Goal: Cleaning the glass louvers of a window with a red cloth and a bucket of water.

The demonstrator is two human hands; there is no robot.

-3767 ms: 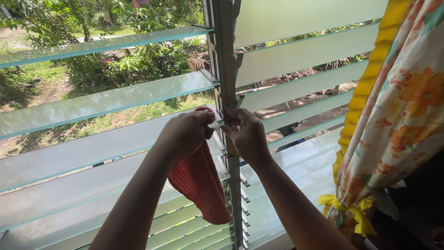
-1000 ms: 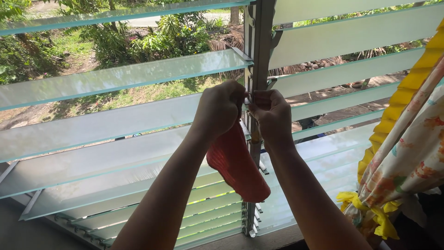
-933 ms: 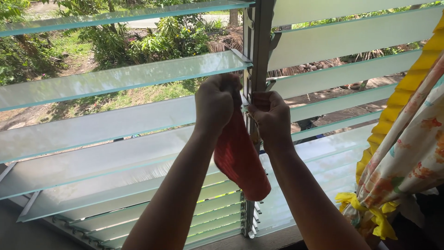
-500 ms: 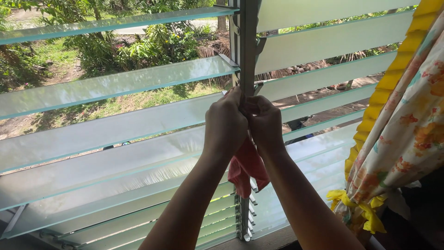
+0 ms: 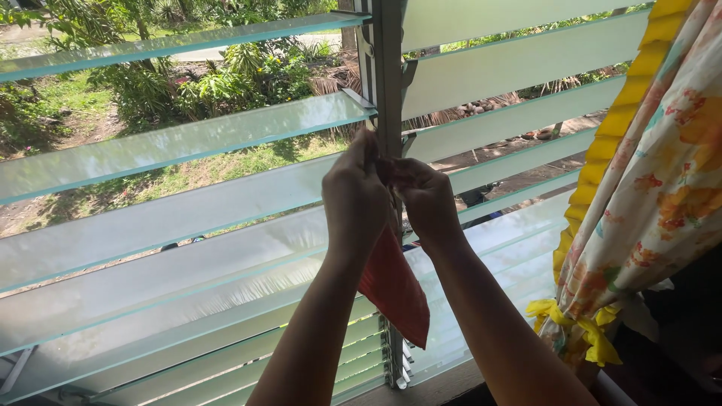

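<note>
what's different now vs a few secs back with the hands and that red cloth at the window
The left hand and right hand have drawn closer together against the metal window post. The red cloth, bunched up half a second ago, now hangs long again below the left hand. The glass louvres stay tilted open and the floral curtain stays at right.

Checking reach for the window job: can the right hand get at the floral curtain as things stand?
Probably yes. The right hand is at the metal window post, and the floral curtain hangs to its right with only glass slats between; nothing blocks that path.
</note>
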